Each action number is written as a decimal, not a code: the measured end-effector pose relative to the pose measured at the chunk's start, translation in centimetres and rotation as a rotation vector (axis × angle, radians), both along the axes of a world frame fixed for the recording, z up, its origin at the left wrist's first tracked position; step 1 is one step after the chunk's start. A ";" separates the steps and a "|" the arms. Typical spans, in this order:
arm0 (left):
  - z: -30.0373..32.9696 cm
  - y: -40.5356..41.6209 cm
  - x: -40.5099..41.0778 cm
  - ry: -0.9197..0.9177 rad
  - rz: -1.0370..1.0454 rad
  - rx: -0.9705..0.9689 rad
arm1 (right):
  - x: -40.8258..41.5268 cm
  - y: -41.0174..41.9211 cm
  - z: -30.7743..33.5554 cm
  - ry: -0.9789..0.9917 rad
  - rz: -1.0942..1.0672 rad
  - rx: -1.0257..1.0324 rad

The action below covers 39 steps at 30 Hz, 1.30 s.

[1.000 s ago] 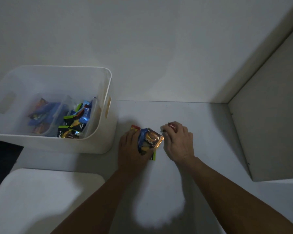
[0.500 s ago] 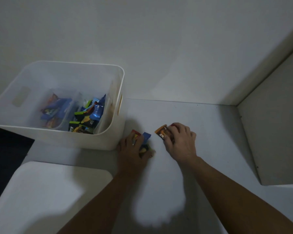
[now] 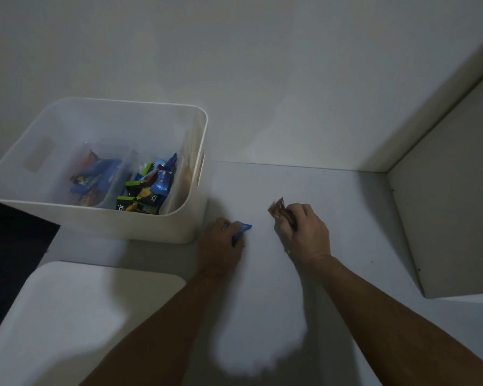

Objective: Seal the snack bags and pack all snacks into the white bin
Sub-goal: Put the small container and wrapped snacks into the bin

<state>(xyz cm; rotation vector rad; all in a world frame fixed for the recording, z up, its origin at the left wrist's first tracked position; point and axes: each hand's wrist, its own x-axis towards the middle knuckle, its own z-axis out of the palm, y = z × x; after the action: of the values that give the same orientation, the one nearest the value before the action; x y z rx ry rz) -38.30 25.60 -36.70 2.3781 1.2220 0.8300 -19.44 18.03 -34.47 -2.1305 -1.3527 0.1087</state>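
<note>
Blue-wrapped snack (image 3: 241, 231) and brown-orange snack (image 3: 280, 211), bunched together a second ago, are now split between clenched left hand (image 3: 221, 243) and right hand (image 3: 304, 232) on the tabletop (image 3: 346, 207), seemingly ready for the white bin (image 3: 179, 227) beside them.

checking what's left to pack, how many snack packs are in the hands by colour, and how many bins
blue snack pack, in left hand: 1
brown snack pack, in right hand: 1
white bin: 1
total: 3
</note>
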 end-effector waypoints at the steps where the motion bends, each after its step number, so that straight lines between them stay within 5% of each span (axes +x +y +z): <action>1: 0.5 0.0 0.2 -0.020 -0.014 -0.012 | 0.1 -0.2 0.5 0.033 -0.019 -0.009; 14: 3.8 -0.9 0.3 -0.120 0.122 -0.260 | 2.0 -1.5 5.3 0.148 -0.114 -0.079; 21: -0.8 -4.6 0.2 0.152 0.287 -0.105 | 0.6 -2.9 3.0 0.177 -0.116 -0.095; 27: -0.6 -4.2 0.9 0.162 0.152 0.035 | -0.3 -3.2 2.5 0.188 -0.101 -0.095; 39: 8.3 -2.3 3.1 -0.152 0.027 -0.036 | 0.2 -1.3 9.2 0.163 -0.082 -0.043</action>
<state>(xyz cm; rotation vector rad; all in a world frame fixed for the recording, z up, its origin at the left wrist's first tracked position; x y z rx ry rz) -35.23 23.26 -28.41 2.2294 1.2000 0.9692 -19.25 16.70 -25.32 -2.1590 -1.1774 0.2742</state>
